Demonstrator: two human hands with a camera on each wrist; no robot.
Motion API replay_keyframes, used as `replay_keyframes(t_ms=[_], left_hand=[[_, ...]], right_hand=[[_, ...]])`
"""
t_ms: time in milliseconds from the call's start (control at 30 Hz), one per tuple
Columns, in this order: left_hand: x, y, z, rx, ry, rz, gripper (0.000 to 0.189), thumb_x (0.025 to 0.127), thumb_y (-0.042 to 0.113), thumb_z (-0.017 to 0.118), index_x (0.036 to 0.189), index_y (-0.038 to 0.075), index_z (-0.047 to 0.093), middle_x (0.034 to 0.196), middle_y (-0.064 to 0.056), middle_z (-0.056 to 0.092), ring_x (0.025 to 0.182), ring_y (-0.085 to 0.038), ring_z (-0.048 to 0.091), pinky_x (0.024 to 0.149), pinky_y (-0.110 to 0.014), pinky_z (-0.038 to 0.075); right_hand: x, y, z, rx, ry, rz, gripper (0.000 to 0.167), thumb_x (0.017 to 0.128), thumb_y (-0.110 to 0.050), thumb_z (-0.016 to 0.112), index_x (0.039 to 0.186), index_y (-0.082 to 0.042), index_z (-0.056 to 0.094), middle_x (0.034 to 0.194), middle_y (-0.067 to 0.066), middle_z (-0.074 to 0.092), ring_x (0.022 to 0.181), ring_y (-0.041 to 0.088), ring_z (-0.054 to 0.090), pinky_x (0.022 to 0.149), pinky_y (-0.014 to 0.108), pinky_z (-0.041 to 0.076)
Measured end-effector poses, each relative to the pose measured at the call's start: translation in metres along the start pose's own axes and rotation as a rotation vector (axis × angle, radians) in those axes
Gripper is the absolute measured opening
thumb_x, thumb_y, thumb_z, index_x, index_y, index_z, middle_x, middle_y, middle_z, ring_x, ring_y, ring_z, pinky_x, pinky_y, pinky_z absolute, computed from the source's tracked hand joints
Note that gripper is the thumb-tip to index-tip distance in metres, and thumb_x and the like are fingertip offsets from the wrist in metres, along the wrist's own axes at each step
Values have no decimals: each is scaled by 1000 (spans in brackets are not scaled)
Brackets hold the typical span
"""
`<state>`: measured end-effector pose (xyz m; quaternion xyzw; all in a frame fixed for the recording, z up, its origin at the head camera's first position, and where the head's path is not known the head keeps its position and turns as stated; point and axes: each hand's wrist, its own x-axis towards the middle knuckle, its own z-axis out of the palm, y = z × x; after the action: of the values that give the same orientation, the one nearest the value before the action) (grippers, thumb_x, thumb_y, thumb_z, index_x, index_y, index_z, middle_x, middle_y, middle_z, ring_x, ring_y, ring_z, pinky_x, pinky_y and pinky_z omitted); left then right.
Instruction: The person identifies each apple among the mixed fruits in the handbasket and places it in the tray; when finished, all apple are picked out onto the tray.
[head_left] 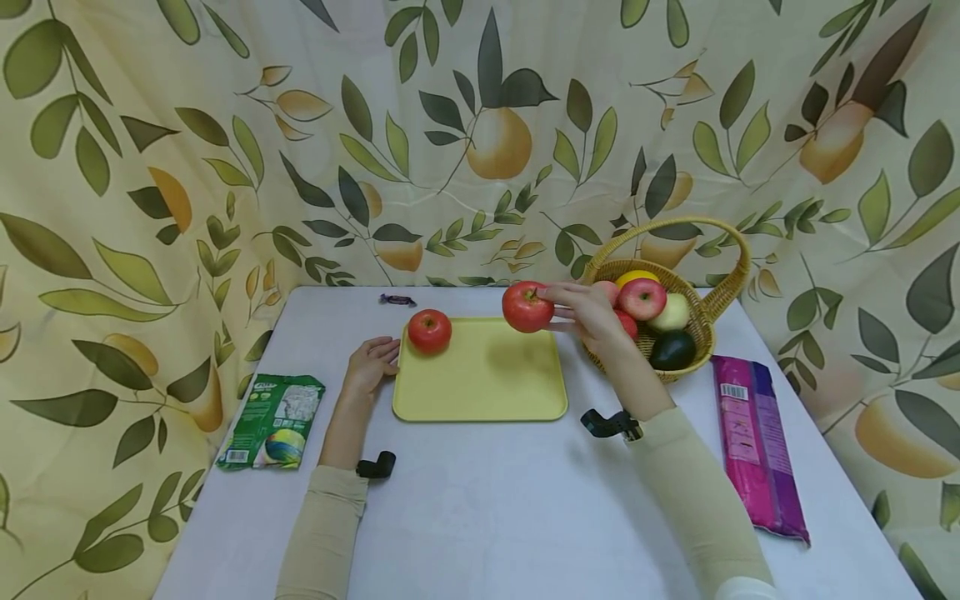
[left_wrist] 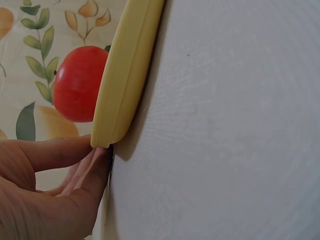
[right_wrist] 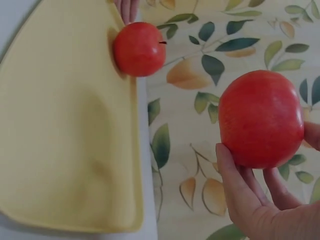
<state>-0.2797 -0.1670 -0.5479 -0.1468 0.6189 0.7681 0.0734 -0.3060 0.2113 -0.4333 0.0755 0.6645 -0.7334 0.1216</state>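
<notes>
My right hand [head_left: 588, 317] grips a red apple [head_left: 528, 307] with thumb and fingertips, above the right part of the yellow tray [head_left: 480, 392]. In the right wrist view the held apple [right_wrist: 261, 119] hangs clear of the tray [right_wrist: 50, 125]. Another red apple [head_left: 430, 332] sits in the tray's far left corner. My left hand [head_left: 371, 367] is at the tray's left edge. The left wrist view shows that hand [left_wrist: 55, 185] pinching the tray's rim [left_wrist: 117, 100], thumb on the edge and fingers beneath it.
A wicker basket [head_left: 705, 312] of several fruits, with a dark green avocado [head_left: 672, 350], stands right of the tray. A pink and purple packet [head_left: 757, 450] lies at the right, a green packet [head_left: 273, 421] at the left. Behind the tray is a small wrapped candy [head_left: 397, 300].
</notes>
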Motion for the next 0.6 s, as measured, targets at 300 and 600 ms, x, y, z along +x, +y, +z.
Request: replay_keyframes(t_ms=[300, 600], left_hand=[[-1, -1, 0, 0, -5, 11, 76, 83, -34, 50, 153, -12, 33, 155, -32, 44, 145, -39, 45, 118, -44, 41], [2, -3, -1, 38, 13, 8, 73, 84, -31, 54, 152, -10, 37, 154, -29, 48, 144, -36, 48, 117, -43, 43]], right_hand=[[16, 13, 22, 0, -19, 18, 52, 93, -23, 80, 136, 0, 64, 136, 16, 62, 105, 26, 70, 83, 43, 65], [33, 28, 34, 32, -35, 45, 45, 91, -17, 80, 131, 1, 67, 134, 15, 64, 105, 25, 71, 84, 44, 64]])
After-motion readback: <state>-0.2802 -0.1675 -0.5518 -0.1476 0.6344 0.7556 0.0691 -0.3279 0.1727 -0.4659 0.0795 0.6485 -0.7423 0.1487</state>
